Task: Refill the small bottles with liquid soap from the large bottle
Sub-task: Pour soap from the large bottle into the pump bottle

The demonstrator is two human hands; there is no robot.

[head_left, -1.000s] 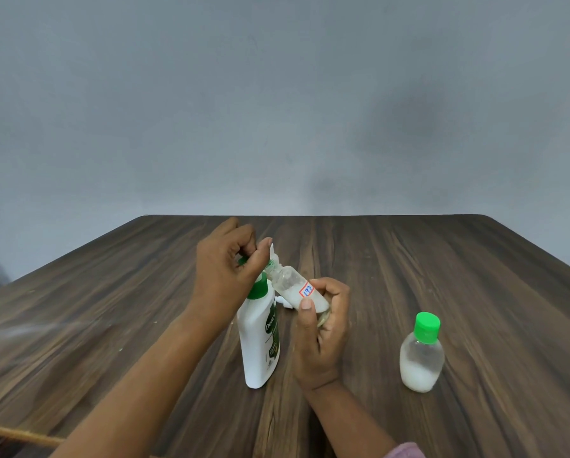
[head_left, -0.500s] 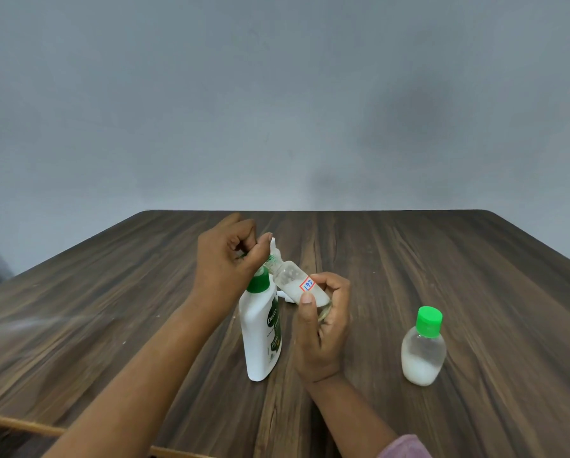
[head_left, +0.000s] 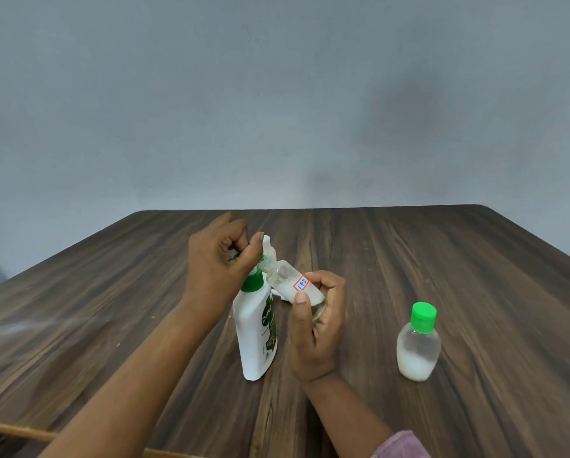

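Small bottle [head_left: 293, 286] tilted in R hand [head_left: 316, 328]; L hand [head_left: 215, 259] pinching its neck.

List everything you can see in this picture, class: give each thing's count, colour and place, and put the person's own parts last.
Large bottle: one, white with green collar, upright mid-table.
Capped small bottle: one, clear with green cap, part full of white liquid, standing at right.
Held small bottle: one, clear, tilted, red-edged sticker, in the right hand.
Table: one, dark wood.
Wall: grey, behind.
Left hand: one, pinching something green at the held bottle's neck.
Right hand: one, gripping the held bottle's base.
Sleeve: pink, bottom edge.
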